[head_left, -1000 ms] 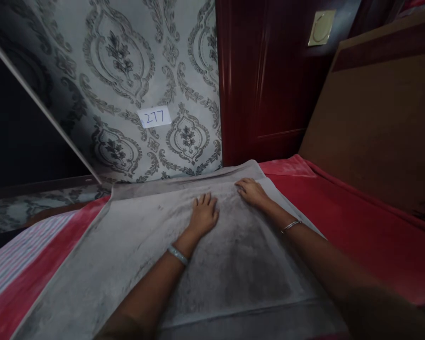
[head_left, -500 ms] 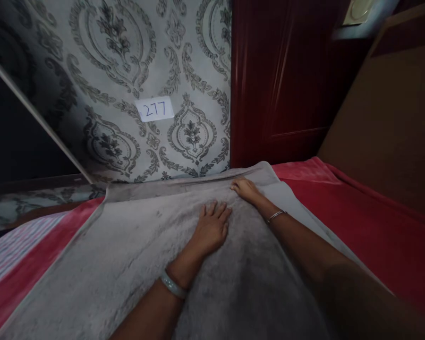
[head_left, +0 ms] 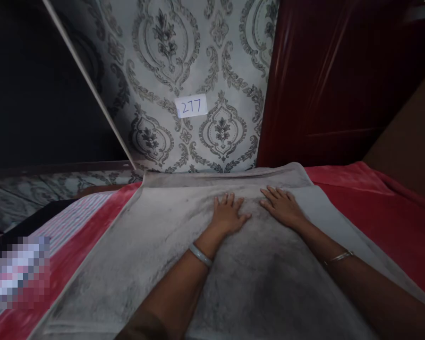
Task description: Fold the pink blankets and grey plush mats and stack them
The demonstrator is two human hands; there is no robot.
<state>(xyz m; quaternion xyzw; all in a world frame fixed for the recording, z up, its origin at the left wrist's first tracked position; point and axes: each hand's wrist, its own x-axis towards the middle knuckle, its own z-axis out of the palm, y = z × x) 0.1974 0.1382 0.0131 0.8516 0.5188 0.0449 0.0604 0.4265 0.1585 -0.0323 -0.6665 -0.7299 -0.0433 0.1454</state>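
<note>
A grey plush blanket (head_left: 156,245) lies spread out before me, with a band along its far side lying against the patterned wall. My left hand (head_left: 228,215) rests palm down on it near the middle, fingers spread. To the right, my right hand (head_left: 281,205) also presses flat on the grey cloth, its fingers apart. Neither hand grips anything. A pale bangle (head_left: 200,255) circles my left wrist, and a thin silver bangle (head_left: 340,257) is on my right.
Red fabric (head_left: 361,212) extends beneath the grey blanket on both sides. Striped cloth (head_left: 71,222) lies at the left. Behind are patterned wallpaper (head_left: 163,108) with a paper label reading 277 (head_left: 191,106), a dark red door panel (head_left: 326,85) and a dark screen-like panel (head_left: 38,104).
My right hand has gone from curled fingers near the far fold to lying flat and spread. My left fingers have spread wider. The view has shifted left.
</note>
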